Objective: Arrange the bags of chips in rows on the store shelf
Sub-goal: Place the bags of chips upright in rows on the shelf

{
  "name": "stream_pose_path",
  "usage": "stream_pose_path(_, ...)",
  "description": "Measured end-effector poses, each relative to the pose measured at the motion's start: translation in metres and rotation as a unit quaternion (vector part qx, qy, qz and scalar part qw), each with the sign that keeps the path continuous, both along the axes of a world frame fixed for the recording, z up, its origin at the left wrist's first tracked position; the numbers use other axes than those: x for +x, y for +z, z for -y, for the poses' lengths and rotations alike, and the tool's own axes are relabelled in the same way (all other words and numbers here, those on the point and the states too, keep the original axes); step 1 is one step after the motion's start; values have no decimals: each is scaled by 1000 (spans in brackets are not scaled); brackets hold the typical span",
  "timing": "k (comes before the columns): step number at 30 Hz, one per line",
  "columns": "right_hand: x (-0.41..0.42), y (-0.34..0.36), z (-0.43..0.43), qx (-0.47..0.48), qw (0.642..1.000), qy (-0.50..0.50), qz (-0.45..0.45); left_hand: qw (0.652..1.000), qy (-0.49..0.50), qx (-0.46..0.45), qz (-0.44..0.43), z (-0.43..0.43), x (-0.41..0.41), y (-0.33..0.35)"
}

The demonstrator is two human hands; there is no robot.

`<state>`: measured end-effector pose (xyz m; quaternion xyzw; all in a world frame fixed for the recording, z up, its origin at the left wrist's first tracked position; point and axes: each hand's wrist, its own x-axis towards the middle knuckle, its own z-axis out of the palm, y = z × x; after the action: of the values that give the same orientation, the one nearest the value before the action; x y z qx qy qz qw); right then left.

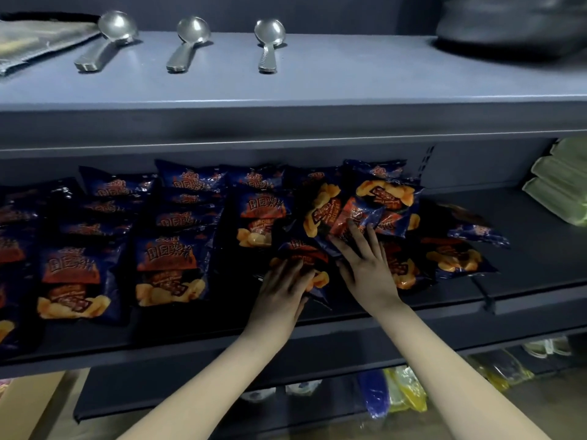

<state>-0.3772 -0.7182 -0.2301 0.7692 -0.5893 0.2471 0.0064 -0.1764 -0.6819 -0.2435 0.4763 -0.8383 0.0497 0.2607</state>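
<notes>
Several dark blue and red chip bags lie on the middle shelf (pixel 524 268). On the left they overlap in neat rows (pixel 171 268). On the right they form a loose pile (pixel 378 198). My left hand (pixel 284 289) rests flat, fingers straight, on a bag (pixel 301 252) at the front of the pile. My right hand (pixel 365 265) lies with spread fingers on a tilted bag (pixel 355 217) in the middle of the pile. Neither hand curls round a bag.
The upper shelf (pixel 317 87) holds three metal spoons (pixel 187 42), a flat pouch (pixel 35 39) at left and a dark bag (pixel 514 23) at right. Green packs (pixel 562 182) stand at the middle shelf's right end. Coloured items (pixel 394 392) lie on the shelf below.
</notes>
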Motion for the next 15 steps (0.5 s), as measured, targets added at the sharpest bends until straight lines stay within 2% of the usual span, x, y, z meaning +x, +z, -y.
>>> stream_pose_path(10, -48, 4, 5, 37, 999, -1, 9, 999, 19, 43, -6, -1, -59, 1)
stream_pose_path(15, -46, 28, 3, 92, 994, -1, 62, 999, 30, 38, -9, -5, -67, 4)
